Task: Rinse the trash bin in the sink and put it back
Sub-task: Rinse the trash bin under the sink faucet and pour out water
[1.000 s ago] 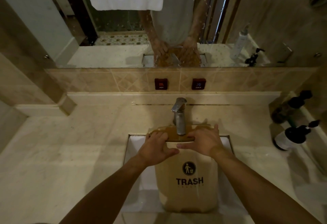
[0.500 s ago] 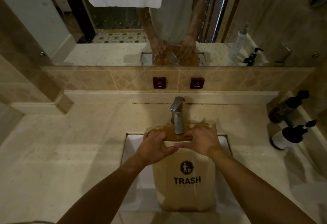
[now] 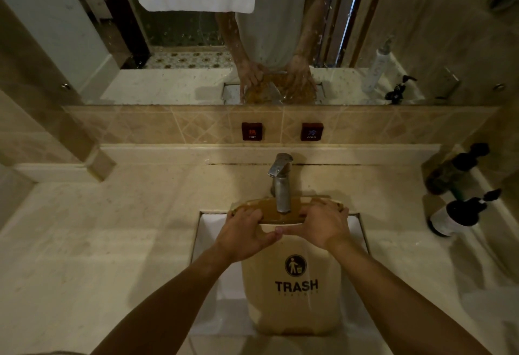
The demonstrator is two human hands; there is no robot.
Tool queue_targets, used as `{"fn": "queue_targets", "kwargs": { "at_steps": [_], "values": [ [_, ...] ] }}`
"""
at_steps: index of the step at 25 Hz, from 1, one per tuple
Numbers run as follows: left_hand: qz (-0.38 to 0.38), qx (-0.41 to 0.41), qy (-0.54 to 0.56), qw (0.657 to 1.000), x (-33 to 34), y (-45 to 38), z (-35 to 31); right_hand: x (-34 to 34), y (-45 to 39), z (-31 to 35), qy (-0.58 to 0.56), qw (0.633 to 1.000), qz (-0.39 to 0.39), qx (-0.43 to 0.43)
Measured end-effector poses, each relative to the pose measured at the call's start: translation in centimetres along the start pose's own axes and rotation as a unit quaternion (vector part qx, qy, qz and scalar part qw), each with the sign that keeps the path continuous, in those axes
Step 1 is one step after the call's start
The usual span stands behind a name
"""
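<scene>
Trash bin [image 3: 292, 293]: tan plastic, tall and flat-sided, black figure logo and "TRASH" on the near face. Stands in the white sink [image 3: 213, 242], open top tipped toward the faucet [image 3: 281, 186], spout over the opening.

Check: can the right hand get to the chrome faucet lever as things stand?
Probably yes, once it lets go. The right hand grips the rim of the tan plastic trash bin, just below the chrome faucet lever. Nothing stands between them; the left hand also holds the rim.
</scene>
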State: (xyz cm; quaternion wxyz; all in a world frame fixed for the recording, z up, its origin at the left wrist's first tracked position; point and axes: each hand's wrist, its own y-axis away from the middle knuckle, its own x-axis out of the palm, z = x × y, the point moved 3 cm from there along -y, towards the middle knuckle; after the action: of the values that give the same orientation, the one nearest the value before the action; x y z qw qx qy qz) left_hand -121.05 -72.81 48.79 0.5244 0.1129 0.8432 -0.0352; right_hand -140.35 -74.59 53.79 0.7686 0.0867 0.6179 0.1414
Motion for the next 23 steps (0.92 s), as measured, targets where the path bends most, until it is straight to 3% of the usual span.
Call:
{"fn": "queue_targets", "kwargs": {
  "at_steps": [6, 23],
  "values": [
    [-0.009, 0.004, 0.002, 1.000, -0.30, 0.12, -0.24, 0.42, -0.27, -0.46, -0.060, 0.998, -0.003, 0.007],
    [0.001, -0.003, 0.010, 1.000, -0.41, 0.12, -0.42, 0.30, -0.19, -0.44, -0.054, 0.999, 0.000, 0.000]
  ]
}}
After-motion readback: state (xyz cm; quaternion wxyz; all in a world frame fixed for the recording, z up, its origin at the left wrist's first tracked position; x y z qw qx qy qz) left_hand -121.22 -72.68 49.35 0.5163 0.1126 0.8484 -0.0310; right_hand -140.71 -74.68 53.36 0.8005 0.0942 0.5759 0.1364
